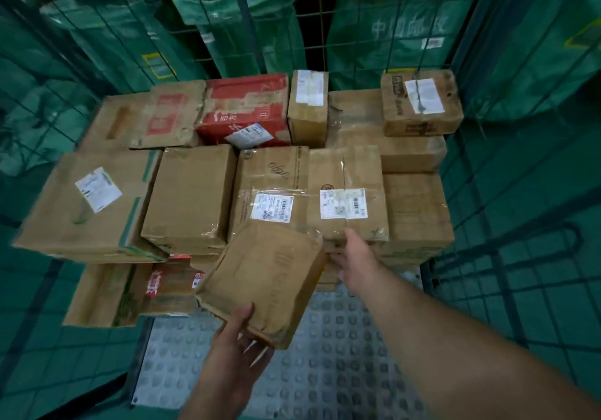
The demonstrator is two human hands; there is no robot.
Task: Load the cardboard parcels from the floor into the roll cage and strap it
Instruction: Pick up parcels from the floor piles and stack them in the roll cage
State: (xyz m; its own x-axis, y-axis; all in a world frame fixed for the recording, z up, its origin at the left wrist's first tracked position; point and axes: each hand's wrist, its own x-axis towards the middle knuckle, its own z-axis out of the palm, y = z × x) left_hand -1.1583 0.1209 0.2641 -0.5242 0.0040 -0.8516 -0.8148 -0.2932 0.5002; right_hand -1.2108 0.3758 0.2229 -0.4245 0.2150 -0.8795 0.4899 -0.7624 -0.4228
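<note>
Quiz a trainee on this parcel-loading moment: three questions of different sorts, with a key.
1. True or false: the left hand and the right hand both touch the tilted flat parcel.
2. The printed box in the back row is: A red, B blue, C white.
3. Fill in: green ___ stand behind the wire mesh.

Key: 1 true; 2 A; 3 sacks.

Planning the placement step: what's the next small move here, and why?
Probably ease the held parcel forward and lay it flat on the labelled box just ahead. The left hand and right hand hold it tilted at the stack's front edge, and that top is flat.
</note>
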